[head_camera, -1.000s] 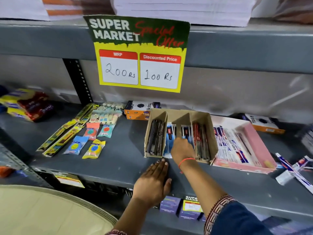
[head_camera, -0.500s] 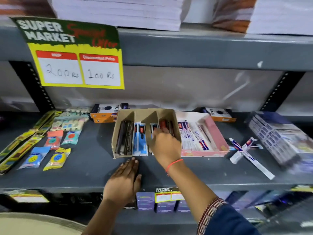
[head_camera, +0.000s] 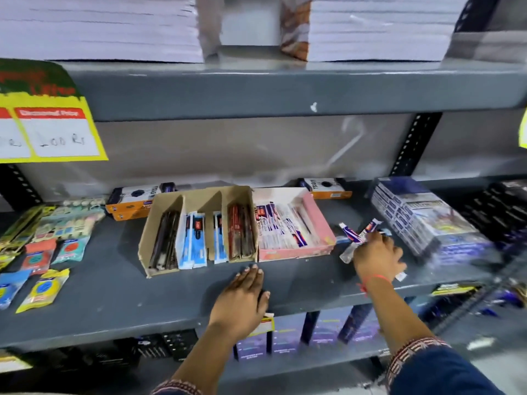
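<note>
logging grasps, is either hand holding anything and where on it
Left hand rests flat on the shelf, holding nothing. Right hand covers the loose pen packets mid-length; grip cannot be told.

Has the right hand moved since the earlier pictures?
Yes. The right hand left the cardboard box and went rightward, past the pink tray, onto the loose packets.
</note>
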Demonstrator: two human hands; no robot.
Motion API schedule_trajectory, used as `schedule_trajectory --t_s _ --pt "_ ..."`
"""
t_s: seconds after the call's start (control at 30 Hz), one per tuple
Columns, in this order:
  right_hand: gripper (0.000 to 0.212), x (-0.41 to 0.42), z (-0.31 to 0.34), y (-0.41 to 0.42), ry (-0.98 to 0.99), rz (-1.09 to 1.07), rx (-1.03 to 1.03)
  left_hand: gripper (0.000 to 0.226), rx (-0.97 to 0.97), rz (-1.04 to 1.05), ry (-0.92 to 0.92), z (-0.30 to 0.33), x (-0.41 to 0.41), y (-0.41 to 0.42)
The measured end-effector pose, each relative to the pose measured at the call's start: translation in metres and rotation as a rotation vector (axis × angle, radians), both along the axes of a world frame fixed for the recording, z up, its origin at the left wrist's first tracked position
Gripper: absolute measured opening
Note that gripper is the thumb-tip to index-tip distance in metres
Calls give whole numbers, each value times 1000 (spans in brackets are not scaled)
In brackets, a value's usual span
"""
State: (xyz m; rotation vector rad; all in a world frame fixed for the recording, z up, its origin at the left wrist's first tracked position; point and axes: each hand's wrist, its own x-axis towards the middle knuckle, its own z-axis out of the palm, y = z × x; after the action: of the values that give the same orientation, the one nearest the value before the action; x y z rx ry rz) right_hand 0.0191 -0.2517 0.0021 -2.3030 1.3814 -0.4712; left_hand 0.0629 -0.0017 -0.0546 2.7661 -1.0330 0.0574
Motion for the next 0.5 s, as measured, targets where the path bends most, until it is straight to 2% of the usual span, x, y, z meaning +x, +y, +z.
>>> schedule_trajectory --t_s 0.17,0.27,0.33,0.5 --pt "39 -6 -4 -37 222 44 58 56 17 -95 -16 -1 5 -29" --pt "35 0 -4 -44 84 102 184 56 -9 -92 -21 -5 8 -26" --pt "32 3 -3 -47 8 101 186 57 -20 -87 -18 -7 8 -25" --pt "34 17 0 -60 177 161 47 56 -39 -75 -6 -8 9 -24"
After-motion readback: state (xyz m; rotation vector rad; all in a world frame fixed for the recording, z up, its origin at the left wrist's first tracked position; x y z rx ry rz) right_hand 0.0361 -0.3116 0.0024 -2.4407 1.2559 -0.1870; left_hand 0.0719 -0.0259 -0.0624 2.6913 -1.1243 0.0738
